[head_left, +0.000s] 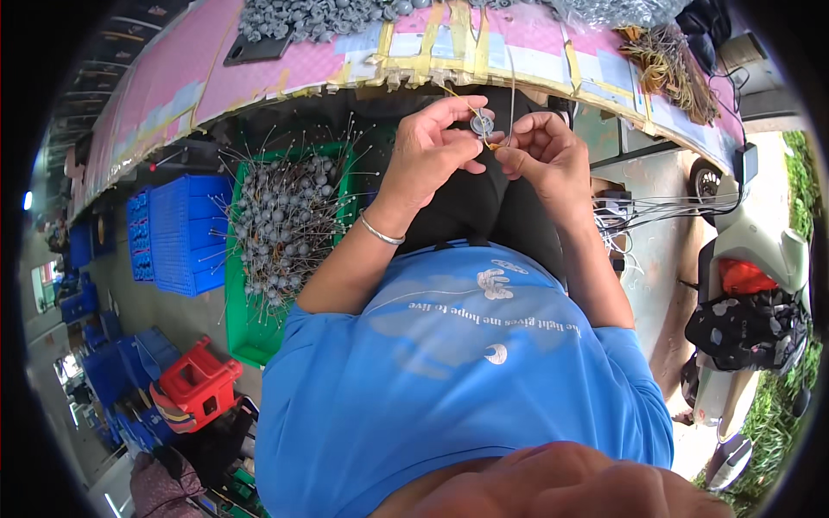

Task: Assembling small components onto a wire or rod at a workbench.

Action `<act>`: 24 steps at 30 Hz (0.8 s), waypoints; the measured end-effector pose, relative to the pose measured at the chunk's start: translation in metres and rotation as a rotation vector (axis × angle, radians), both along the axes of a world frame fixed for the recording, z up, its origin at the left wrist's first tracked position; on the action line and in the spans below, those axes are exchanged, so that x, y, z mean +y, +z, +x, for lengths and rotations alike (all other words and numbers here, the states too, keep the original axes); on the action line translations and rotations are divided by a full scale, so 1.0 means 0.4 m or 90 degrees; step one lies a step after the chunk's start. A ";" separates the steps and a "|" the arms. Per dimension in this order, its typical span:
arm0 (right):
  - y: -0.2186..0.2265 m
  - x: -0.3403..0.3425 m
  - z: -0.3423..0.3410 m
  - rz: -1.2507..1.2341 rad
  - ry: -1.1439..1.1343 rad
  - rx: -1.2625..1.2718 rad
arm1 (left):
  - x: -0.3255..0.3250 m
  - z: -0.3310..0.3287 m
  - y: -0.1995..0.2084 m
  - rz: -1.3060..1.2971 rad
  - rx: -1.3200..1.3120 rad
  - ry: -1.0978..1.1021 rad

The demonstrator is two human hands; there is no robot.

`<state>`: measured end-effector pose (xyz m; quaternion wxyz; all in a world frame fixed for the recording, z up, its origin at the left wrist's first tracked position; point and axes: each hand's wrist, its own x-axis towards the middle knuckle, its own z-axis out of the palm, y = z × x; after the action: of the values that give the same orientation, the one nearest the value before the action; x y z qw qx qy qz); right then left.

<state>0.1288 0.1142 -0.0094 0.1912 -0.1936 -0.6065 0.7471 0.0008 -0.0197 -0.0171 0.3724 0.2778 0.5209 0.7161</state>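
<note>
Beyond the chin (544, 485), the left hand (430, 147) grips a grey disc (482, 127); the right hand (550, 157) pinches yellow wire (493, 146), probably for steadiness.

Across the lower middle of the frame I see a bright blue short-sleeved T-shirt (449, 410) printed with pale lettering, a flower and a crescent; higher up, a slim silvery bangle (380, 234) and black trousers (453, 203).

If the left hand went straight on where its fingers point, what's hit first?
For the left hand, the small grey disc, seemingly right at its fingertips; beyond that, probably the right hand. Depth is unclear.
</note>
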 end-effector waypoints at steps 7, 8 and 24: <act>-0.030 -0.007 0.013 0.007 0.019 -0.068 | -0.004 -0.002 0.014 -0.071 0.044 0.030; -0.040 -0.009 0.018 0.006 0.017 -0.068 | -0.002 -0.005 0.012 -0.072 0.043 0.027; -0.042 0.026 -0.031 -0.038 0.148 0.161 | -0.008 0.031 0.037 -0.040 -0.063 -0.103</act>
<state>0.1165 0.1246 -0.0260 0.1721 -0.0324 -0.5734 0.8004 0.0132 -0.0229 -0.0023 0.4632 0.2714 0.4998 0.6797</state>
